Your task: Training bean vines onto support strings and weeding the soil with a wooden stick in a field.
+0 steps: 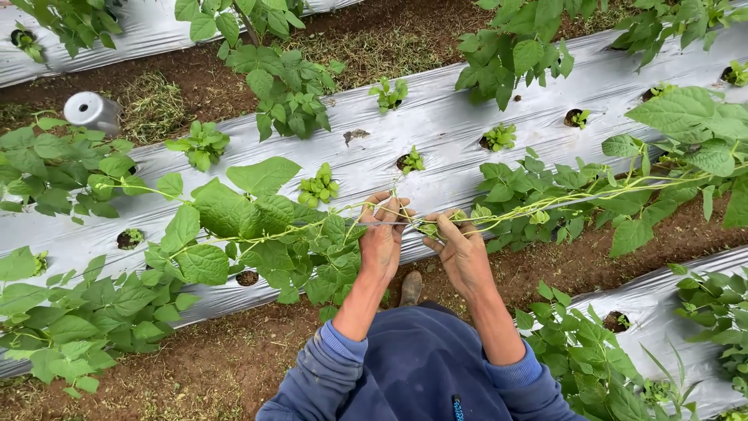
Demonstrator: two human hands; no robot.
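Silver mulch bed [436,117]: two hands, one vine [545,204].

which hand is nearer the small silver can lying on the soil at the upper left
Left. The left hand is on the can's side, though well apart from it; the right hand is farther, beyond the left.

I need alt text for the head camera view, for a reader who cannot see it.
Seen from above, a person's left hand and right hand hold thin green vines and a taut string between them. Leafy bean plants grow through holes in silver plastic mulch over brown soil.
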